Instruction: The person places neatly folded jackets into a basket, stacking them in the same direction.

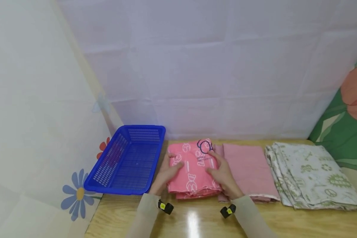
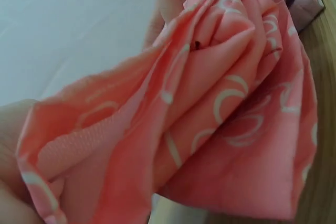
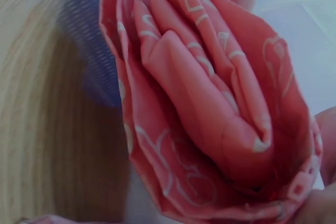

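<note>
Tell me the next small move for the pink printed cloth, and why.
Probably carry the pink printed cloth left and lower it into the blue basket. It is already folded, the left hand and the right hand grip its opposite sides, and the basket lies open just to its left, so this seems a short move.

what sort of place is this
Probably a makeshift indoor tabletop workspace: a wood-grain table, a creased pale backdrop behind it, and a folded pink printed cloth to the right of a blue plastic basket.
</note>
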Tool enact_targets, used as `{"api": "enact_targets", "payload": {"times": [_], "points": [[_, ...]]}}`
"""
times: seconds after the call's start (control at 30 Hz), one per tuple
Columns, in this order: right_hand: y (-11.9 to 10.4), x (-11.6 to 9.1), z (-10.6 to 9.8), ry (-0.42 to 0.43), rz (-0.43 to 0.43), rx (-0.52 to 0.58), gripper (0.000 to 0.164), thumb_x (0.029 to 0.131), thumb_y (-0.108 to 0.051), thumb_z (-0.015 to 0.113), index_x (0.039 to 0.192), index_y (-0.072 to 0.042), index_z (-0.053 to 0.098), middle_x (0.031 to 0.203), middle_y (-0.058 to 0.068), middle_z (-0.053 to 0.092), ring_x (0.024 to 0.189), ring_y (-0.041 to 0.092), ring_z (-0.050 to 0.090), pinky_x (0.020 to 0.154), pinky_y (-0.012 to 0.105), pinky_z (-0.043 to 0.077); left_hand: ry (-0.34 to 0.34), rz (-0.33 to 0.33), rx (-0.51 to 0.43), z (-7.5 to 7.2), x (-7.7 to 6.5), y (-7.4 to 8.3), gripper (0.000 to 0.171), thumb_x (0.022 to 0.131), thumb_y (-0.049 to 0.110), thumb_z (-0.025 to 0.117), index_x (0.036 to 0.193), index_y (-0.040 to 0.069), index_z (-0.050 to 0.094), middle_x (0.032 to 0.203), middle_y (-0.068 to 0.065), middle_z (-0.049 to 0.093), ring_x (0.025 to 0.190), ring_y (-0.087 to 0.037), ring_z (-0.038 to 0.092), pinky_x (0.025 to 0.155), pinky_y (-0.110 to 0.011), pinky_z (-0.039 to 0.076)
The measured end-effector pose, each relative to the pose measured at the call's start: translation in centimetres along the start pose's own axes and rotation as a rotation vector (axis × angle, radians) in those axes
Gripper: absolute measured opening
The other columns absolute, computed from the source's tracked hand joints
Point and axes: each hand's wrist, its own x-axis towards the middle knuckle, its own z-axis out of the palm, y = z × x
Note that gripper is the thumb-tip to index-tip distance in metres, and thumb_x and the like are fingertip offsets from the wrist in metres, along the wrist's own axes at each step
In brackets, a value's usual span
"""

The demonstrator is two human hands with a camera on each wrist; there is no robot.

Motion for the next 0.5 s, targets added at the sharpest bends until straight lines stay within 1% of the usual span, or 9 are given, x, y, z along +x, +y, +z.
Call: {"api": "enact_targets", "payload": {"times": [0.17, 0.23, 0.37, 0.4, 0.5], "points": [[-1.0, -0.6, -0.3, -0.006, 0.031, 0.040, 0.084, 0.088, 0.008, 0.073, 0.158, -0.033, 0.052, 0.171, 0.027, 0.027, 0.106, 0.040, 0.067, 0.072, 0.041, 0.067, -0.020, 0.026, 0.033, -0.2, -0.7, 1.0, 0.054, 0.095, 0.020, 0.076, 0.138, 0.016, 0.044, 0.141, -0.027, 0.053, 0.092, -0.030, 0.067, 0.069, -0.038, 0.062], [-1.5, -0.7, -0.5, -0.011, 0.017, 0.040, 0.083, 0.089, 0.008, 0.073, 0.158, -0.033, 0.052, 0.170, 0.029, 0.027, 0.099, 0.035, 0.069, 0.070, 0.041, 0.067, -0.037, 0.038, 0.041, -0.3, -0.8, 1.5, 0.060, 0.095, 0.021, 0.076, 0.144, 0.019, 0.043, 0.142, -0.027, 0.053, 0.091, -0.029, 0.068, 0.069, -0.038, 0.063], [-2.3, -0.9, -1.1, -0.024, 0.004, 0.056, 0.082, 0.091, 0.005, 0.072, 0.158, -0.035, 0.051, 0.168, 0.032, 0.028, 0.084, 0.032, 0.071, 0.067, 0.043, 0.067, -0.084, 0.057, 0.042, -0.7, -1.1, 2.8, 0.072, 0.095, 0.022, 0.075, 0.157, 0.027, 0.038, 0.141, -0.028, 0.054, 0.080, -0.029, 0.071, 0.062, -0.042, 0.065], [-2.6, -0.9, -1.2, -0.025, 0.005, 0.060, 0.081, 0.091, 0.004, 0.072, 0.158, -0.036, 0.051, 0.168, 0.032, 0.028, 0.082, 0.031, 0.071, 0.066, 0.043, 0.066, -0.094, 0.070, 0.056, -0.9, -1.2, 3.1, 0.076, 0.096, 0.023, 0.075, 0.160, 0.027, 0.036, 0.141, -0.029, 0.053, 0.078, -0.028, 0.071, 0.062, -0.041, 0.065], [-3.1, -1.1, -1.3, -0.028, 0.006, 0.054, 0.080, 0.092, 0.002, 0.073, 0.158, -0.039, 0.051, 0.170, 0.029, 0.027, 0.077, 0.029, 0.071, 0.065, 0.043, 0.066, -0.110, 0.079, 0.098, -1.4, -1.6, 3.8, 0.083, 0.096, 0.024, 0.076, 0.166, 0.030, 0.032, 0.143, -0.030, 0.054, 0.073, -0.026, 0.071, 0.060, -0.040, 0.064]]}}
